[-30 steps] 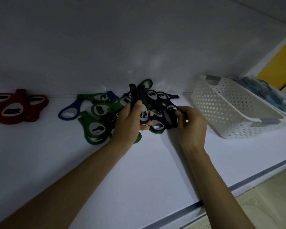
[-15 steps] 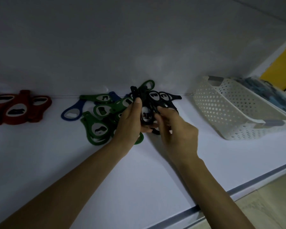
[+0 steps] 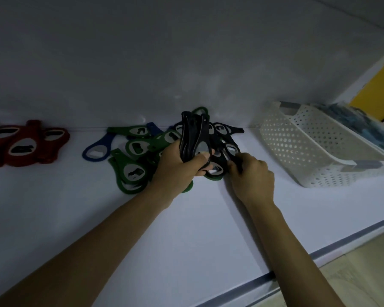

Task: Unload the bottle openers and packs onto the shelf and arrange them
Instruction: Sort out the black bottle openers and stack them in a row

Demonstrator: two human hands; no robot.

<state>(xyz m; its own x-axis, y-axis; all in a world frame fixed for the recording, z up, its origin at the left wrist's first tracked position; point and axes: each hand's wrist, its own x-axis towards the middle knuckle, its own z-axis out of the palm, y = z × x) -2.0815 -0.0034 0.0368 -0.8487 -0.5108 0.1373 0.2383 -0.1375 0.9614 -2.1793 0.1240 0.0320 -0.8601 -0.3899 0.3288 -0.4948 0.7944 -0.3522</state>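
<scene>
My left hand (image 3: 179, 169) grips an upright stack of black bottle openers (image 3: 192, 136) above a mixed pile on the white shelf (image 3: 186, 235). My right hand (image 3: 252, 177) pinches the handle of another black opener (image 3: 231, 149) that lies on the pile's right side. More black openers (image 3: 227, 129) lie behind it. Green openers (image 3: 131, 171) spread out to the left of my left hand, with a blue opener (image 3: 98, 150) beside them. A group of red openers (image 3: 22, 144) lies at the far left.
A white perforated basket (image 3: 302, 147) stands at the right, with blue packs (image 3: 361, 127) behind it. The back wall rises right behind the pile. The shelf's front edge (image 3: 297, 262) runs across the lower right.
My right hand has left the stack in my left hand and dropped to the right, where it now pinches a black opener on the pile. The stack looks thicker.
</scene>
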